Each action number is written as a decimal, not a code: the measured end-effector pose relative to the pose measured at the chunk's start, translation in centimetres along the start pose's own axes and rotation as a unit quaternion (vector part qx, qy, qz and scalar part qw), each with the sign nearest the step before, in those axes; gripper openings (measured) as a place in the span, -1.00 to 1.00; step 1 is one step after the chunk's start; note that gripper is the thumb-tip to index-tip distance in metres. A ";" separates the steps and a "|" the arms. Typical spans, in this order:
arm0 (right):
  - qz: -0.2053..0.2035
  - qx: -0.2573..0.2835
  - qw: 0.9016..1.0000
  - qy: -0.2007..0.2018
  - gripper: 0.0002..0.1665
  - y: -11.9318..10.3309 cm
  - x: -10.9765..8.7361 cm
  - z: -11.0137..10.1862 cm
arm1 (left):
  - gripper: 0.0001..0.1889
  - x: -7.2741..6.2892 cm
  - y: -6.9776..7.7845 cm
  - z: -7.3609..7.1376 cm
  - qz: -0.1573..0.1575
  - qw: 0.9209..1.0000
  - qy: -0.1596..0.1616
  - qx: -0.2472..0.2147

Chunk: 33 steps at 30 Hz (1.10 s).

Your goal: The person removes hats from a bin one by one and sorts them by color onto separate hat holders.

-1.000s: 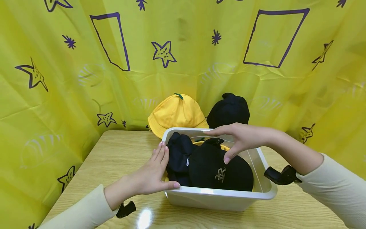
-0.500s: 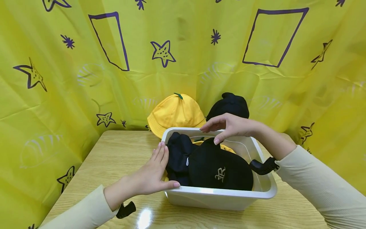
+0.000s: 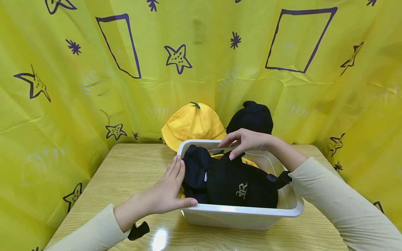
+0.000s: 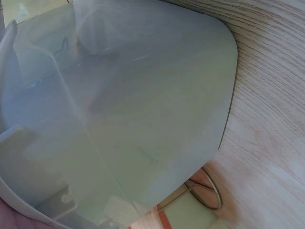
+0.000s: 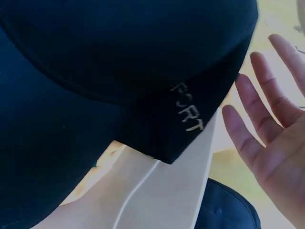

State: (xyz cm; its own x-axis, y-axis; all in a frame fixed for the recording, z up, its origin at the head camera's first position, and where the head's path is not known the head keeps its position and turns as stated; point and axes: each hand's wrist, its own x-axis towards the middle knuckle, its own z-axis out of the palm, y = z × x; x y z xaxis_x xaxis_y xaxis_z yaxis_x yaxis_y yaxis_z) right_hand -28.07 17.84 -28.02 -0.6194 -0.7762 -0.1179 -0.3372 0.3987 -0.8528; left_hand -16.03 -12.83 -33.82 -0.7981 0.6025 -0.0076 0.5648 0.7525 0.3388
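A white plastic bin (image 3: 245, 218) stands on the table, holding a dark navy cap (image 3: 198, 174), a black cap (image 3: 243, 188) with pale stitched letters, and part of a yellow hat (image 3: 249, 162). My left hand (image 3: 164, 191) rests on the bin's left front corner, fingers straight along the left side and thumb on the front rim. Above the back rim is my right hand (image 3: 248, 141), its thumb in front of the black cap's back part. In the right wrist view its fingers (image 5: 274, 105) are spread beside the cap; whether the thumb touches cannot be told.
Behind the bin sit a yellow hat (image 3: 194, 123) with a green leaf tip and a black hat (image 3: 251, 118). A yellow curtain (image 3: 201, 83) with purple drawings hangs at the table's back. Wooden tabletop (image 3: 132, 164) shows left of the bin.
My right hand has moved back and left, from over the black cap to the bin's back rim. My left hand has stayed on the bin.
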 end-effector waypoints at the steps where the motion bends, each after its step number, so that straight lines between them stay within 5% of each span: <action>1: 0.000 -0.010 1.000 -0.005 -0.33 0.1 0.1 0.0 | 0.17 0.0 0.0 0.0 0.000 1.000 0.000 0.000; 12: 0.029 -0.051 0.995 -0.075 -0.43 0.7 0.1 1.6 | 0.18 0.1 0.1 0.0 -0.004 1.000 -0.009 -0.002; 21: 0.029 -0.077 0.993 -0.082 -0.75 0.7 0.1 2.2 | 0.17 0.0 -0.1 0.0 0.006 1.000 -0.003 0.011; 33: 0.002 -0.126 0.988 -0.092 -0.81 -0.6 -0.4 2.5 | 0.17 0.0 -0.3 0.0 0.013 1.000 -0.001 0.014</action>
State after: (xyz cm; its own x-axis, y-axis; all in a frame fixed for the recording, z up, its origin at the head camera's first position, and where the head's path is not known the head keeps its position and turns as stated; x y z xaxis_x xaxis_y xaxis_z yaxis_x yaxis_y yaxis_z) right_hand -25.84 16.72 -28.75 -0.4900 -0.8404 -0.2314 -0.5143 0.4931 -0.7017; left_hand -16.20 -13.09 -33.93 -0.7830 0.6221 -0.0014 0.5906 0.7441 0.3122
